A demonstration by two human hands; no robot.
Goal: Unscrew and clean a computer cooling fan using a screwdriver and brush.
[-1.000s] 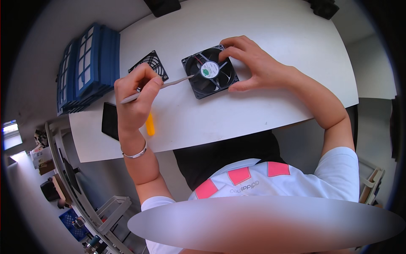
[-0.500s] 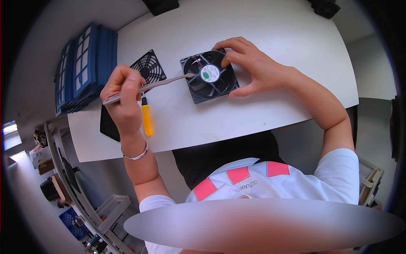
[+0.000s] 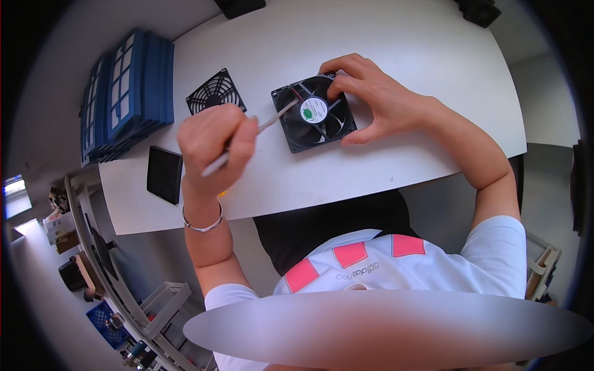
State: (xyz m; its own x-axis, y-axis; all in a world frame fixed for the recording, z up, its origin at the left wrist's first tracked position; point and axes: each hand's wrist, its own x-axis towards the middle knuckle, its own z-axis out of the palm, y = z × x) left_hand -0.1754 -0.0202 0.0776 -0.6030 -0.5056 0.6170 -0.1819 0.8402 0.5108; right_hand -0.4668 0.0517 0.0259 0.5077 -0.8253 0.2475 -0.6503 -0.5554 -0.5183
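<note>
A black square cooling fan (image 3: pixel 314 132) with a white-and-green round label lies on the table. My right hand (image 3: pixel 383 102) grips its right side, fingers at the far corner and thumb at the near edge. In my closed left hand (image 3: pixel 216 145) is a slim, pale brush (image 3: pixel 270 122), its shape like a toothbrush. The brush's tip reaches over the fan's frame near the hub, beside a thin red wire; its bristles are too small to make out. Behind the left hand lies a black fan grille (image 3: pixel 216 86), partly covered.
Left of my wrist lies a flat black square piece (image 3: pixel 164 174). A bit of yellow handle (image 3: pixel 222 193) shows beside the wrist. Stacked blue panels with white windows (image 3: pixel 124 93) stand at the table's left edge. Dark objects (image 3: pixel 477 11) sit at the far edge of the white table (image 3: pixel 433 55).
My left hand has shifted right and nearer the fan, tilting the brush more steeply and covering the yellow-handled tool. The fan has moved slightly right with my right hand.
</note>
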